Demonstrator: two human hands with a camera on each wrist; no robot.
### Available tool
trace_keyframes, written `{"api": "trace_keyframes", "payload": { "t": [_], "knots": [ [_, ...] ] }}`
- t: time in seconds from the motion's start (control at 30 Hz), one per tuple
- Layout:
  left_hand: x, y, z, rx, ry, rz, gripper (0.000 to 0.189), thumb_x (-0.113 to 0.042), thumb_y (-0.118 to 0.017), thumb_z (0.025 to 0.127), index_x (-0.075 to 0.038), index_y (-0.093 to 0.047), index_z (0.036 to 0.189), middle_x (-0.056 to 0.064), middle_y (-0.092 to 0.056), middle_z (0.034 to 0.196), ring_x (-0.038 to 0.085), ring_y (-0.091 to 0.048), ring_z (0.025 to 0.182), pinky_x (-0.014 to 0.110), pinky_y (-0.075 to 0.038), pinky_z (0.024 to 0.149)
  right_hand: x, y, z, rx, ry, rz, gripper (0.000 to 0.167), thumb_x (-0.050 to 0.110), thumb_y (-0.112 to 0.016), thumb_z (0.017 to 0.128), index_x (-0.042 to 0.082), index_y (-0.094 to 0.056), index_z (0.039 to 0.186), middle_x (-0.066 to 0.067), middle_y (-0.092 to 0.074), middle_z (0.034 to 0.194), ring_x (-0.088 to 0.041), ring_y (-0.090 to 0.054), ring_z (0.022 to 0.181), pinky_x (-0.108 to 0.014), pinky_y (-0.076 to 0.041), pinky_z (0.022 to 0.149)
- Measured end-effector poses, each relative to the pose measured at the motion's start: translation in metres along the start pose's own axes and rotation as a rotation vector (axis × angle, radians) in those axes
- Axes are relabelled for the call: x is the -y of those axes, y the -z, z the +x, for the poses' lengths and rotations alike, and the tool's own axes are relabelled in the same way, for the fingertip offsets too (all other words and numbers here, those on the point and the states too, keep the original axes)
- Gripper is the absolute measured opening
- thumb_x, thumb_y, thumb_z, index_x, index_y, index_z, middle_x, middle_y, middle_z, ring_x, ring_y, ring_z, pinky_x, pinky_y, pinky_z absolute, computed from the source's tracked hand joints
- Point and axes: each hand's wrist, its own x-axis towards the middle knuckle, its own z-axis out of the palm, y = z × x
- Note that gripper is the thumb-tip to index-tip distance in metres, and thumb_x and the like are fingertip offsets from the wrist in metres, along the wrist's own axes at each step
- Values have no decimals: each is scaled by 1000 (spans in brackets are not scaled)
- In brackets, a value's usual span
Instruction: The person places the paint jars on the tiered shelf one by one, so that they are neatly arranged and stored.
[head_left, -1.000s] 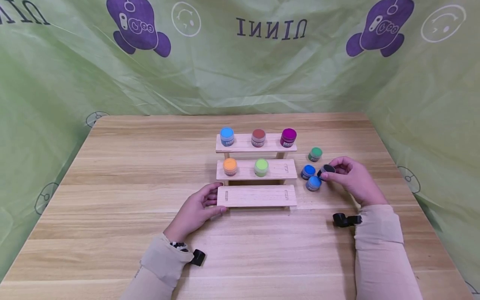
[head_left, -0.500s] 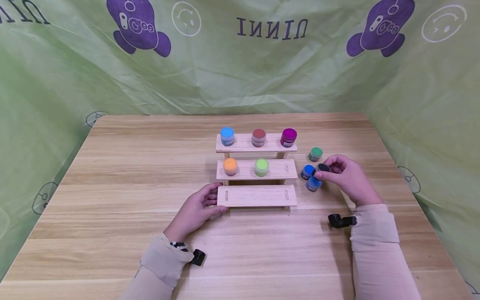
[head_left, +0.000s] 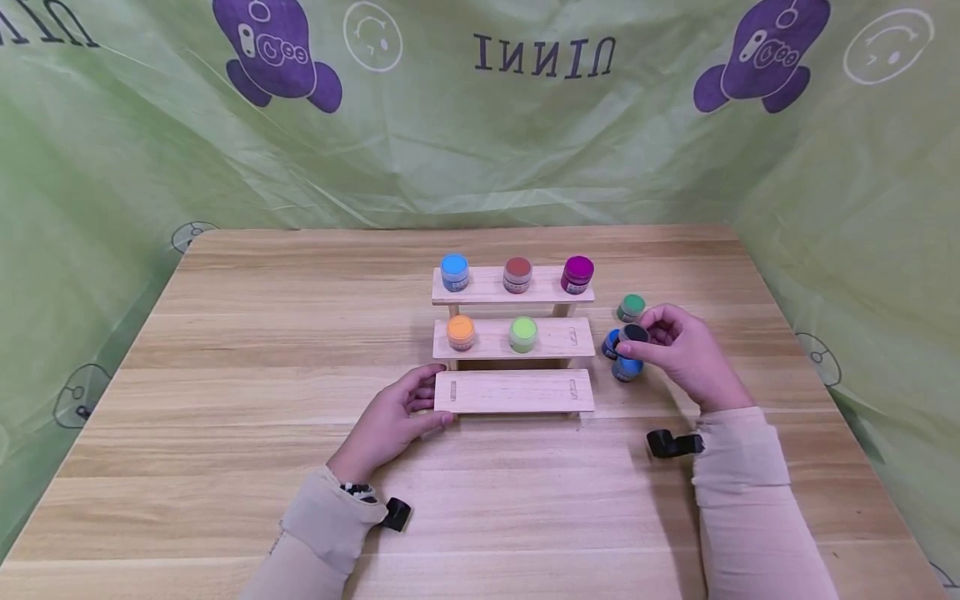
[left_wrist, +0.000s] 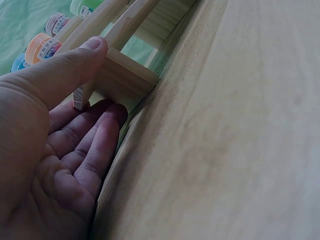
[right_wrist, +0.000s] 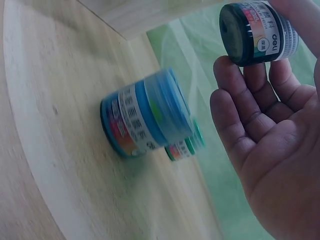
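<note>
My right hand (head_left: 692,357) pinches a small paint jar with a black lid (head_left: 634,332) between thumb and fingers. Seen from the right wrist, this dark jar (right_wrist: 252,34) is tipped on its side, raised off the table. Below it stand two blue paint jars, one dark blue (head_left: 611,343) and one lighter (head_left: 627,369), partly covered by the hand and jar. A green-lidded jar (head_left: 632,307) is just behind. My left hand (head_left: 388,423) holds the left end of the three-step wooden rack's lowest shelf (head_left: 513,392), thumb at the front edge and fingers curled behind.
Light blue (head_left: 454,273), brown (head_left: 517,276) and purple (head_left: 577,275) jars stand on the top shelf. The middle shelf bears an orange jar (head_left: 461,333) and a light green jar (head_left: 522,335). A green printed curtain (head_left: 480,150) surrounds the wooden table (head_left: 225,358).
My right hand has carried the black-lidded jar left, toward the rack, so it now overlaps the blue jars in the head view. The left hand has stayed on the rack.
</note>
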Motion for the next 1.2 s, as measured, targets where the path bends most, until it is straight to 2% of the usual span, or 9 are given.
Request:
{"api": "trace_keyframes", "payload": {
  "t": [0.17,0.37,0.63,0.8,1.2],
  "knots": [
    [-1,0,0,0,5,3,71,-9,-83,83,-3,-48,145,18,-63,123,28,-66,109,30,-56,95,5,-7,-1,-9,40,7,43,18,-85,83,0,-53,104,-4,-59,98,-9,-59,85,-15,-53,70],
    [-1,0,0,0,14,-4,71,-8,-83,83,-4,-48,145,18,-63,123,28,-66,109,29,-56,95,11,-14,-1,-30,53,14,44,19,-86,81,-1,-54,105,-7,-59,107,-10,-59,89,-13,-53,74],
    [1,0,0,3,-6,4,70,-9,-83,83,-1,-48,144,20,-63,122,29,-65,108,32,-56,95,15,-25,-2,-40,122,123,40,10,-86,80,0,-55,103,-6,-57,106,-11,-58,85,-14,-53,71],
    [-1,0,0,-3,7,3,71,-8,-83,82,-3,-49,144,18,-63,122,27,-65,108,30,-56,95,15,-32,-2,-45,143,162,38,6,-86,79,2,-56,101,-5,-57,101,-11,-58,83,-14,-53,70],
    [-2,0,-1,-1,18,3,72,-9,-84,82,-4,-49,145,17,-63,123,27,-65,108,29,-56,95,15,-44,1,-61,123,98,43,14,-87,80,1,-55,106,-8,-57,102,-14,-58,85,-15,-53,71]
  ]
}}
